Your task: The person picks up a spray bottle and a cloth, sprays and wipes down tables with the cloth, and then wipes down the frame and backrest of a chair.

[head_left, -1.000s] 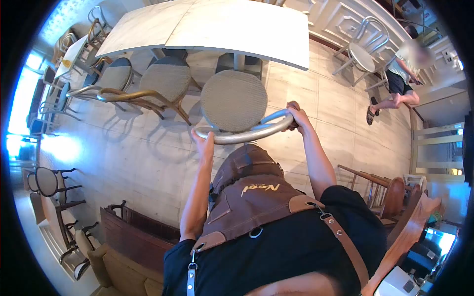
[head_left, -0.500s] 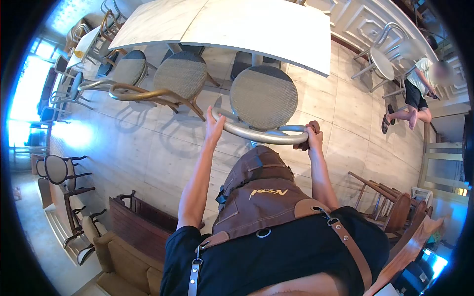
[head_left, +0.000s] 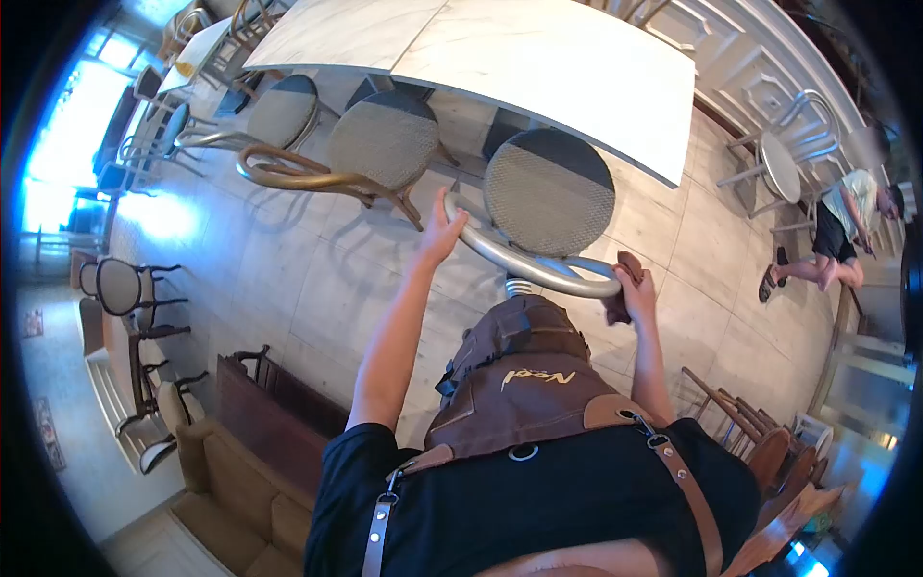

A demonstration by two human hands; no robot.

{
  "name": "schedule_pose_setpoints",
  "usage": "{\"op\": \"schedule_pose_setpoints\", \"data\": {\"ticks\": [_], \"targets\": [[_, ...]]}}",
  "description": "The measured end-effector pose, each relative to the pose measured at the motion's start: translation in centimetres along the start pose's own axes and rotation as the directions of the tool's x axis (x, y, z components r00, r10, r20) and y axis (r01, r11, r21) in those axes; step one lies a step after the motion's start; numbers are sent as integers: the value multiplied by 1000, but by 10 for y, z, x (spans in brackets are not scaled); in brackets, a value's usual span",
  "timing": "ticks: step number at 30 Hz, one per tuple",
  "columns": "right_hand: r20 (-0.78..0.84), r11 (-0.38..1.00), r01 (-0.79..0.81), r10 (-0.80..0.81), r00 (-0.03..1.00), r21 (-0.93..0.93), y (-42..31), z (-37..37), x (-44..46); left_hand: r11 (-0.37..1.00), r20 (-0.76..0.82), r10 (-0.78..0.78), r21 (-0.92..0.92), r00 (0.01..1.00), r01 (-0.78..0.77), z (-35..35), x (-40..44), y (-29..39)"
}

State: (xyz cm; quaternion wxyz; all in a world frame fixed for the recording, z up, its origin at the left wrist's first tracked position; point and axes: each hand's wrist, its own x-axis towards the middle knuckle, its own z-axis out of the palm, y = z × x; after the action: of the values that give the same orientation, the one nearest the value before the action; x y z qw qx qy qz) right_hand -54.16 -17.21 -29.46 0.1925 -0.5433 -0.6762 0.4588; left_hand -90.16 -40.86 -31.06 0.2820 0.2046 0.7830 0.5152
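A silver-framed chair (head_left: pixel 519 262) with a round woven seat stands in front of me, its curved back towards my body. My left hand (head_left: pixel 440 234) is closed around the left end of the back rail. At the right end of the same rail, my right hand (head_left: pixel 636 293) is closed, with a dark brown cloth (head_left: pixel 618 306) bunched in it against the metal. The front part of the seat lies close to the white marble-look table (head_left: pixel 538 67). To the left stands a bronze-framed chair (head_left: pixel 385 142) with a similar seat.
Another round-seated chair (head_left: pixel 283 111) stands further left along the table. A wooden bench (head_left: pixel 264 409) and a brown sofa (head_left: pixel 226 486) are behind me on the left. On the right are a silver chair (head_left: pixel 781 168), a seated person (head_left: pixel 848 226) and several wooden chairs (head_left: pixel 769 457).
My view has turned, so the table and chairs appear further right and the table's right end lower. Both hands still hold the chair back; the brown cloth shows more below the rail.
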Motion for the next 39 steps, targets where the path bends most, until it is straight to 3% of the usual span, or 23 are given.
{"op": "schedule_pose_setpoints", "data": {"ticks": [1, 3, 4, 5, 6, 7, 8, 9, 10, 11, 14, 19, 23, 25, 26, 28, 29, 30, 31, 32, 34, 37, 39], "targets": [[57, 971, 92, -81, 995, -222, -12, -14, 0, 997, -20, 30, 76, 999, -29, 2, -9, 5], [103, 925, 348, -336, 936, -154, -37, -35, 6, 997, -73, 19, 73, 997, -13, 7, -17, 5], [281, 986, 120, -84, 956, -114, -101, -47, -13, 998, -104, 12, 70, 995, -5, 10, -20, 4], [362, 910, 407, -356, 862, -76, -98, -42, -10, 997, -125, 7, 74, 992, 2, 15, -22, 0], [425, 755, 655, -589, 687, -12, -93, -37, -7, 995, -143, -9, -100, 990, -5, 23, -24, -7], [612, 848, 461, -515, 600, 261, -101, -17, -12, 962, -161, -23, -272, 987, -22, 26, -24, -10], [740, 808, 450, -558, 376, 381, -132, 3, -23, 962, -186, -28, -272, 982, -24, 23, -21, -10], [781, 546, 827, -572, 250, 135, -132, 20, -37, 965, -192, -12, -259, 981, -39, 21, -21, -9], [866, 563, 824, -442, 234, 65, -141, 37, -49, 968, -198, 3, -247, 980, -53, 19, -24, -9], [876, 555, 828, -436, 207, 81, -151, 50, -51, 969, -204, 14, -237, 979, -63, 18, -27, -8], [883, 419, 904, -452, 128, 84, -176, 88, -48, 974, -231, 22, -216, 973, -73, 7, -38, -8], [840, 181, 981, -540, 44, 65, -195, 160, -46, 996, 34, -22, -86, 999, 25, -35, -35, 1], [803, 138, 988, -596, 27, 69, -222, 215, -47, 995, 34, -87, -50, 996, 89, -60, -22, -41], [803, 582, 790, -557, 213, 194, -255, 229, -65, 885, -160, -195, -454, 968, 103, -90, -19, -75], [801, 583, 794, -552, 231, 174, -261, 246, -71, 875, -218, -204, -477, 954, 78, -114, -22, -86], [740, 752, 565, -584, 335, 338, -271, 282, -86, 873, -343, -263, -483, 902, 70, -169, -31, -96], [726, 753, 572, -586, 361, 324, -273, 305, -92, 835, -377, -261, -550, 889, 12, -199, -29, -115], [772, 897, 166, -438, 461, 409, -270, 330, -95, 841, -423, -267, -542, 866, -5, -229, -27, -117], [833, 857, -269, -274, 481, 438, -265, 352, -96, 845, -472, -276, -535, 838, -23, -258, -25, -116], [821, 857, -254, -282, 497, 448, -260, 377, -92, 864, -489, -255, -502, 834, -30, -290, -18, -117], [854, 613, -670, -14, 521, 418, -251, 416, -86, 895, -528, -227, -444, 818, -39, -340, -5, -101], [807, 468, -748, 115, 580, 471, -262, 447, -84, 939, -531, -193, -345, 825, -3, -394, 9, -52], [807, 480, -737, 96, 583, 475, -261, 473, -70, 963, -517, -156, -269, 841, 13, -418, 35, -42]]}}
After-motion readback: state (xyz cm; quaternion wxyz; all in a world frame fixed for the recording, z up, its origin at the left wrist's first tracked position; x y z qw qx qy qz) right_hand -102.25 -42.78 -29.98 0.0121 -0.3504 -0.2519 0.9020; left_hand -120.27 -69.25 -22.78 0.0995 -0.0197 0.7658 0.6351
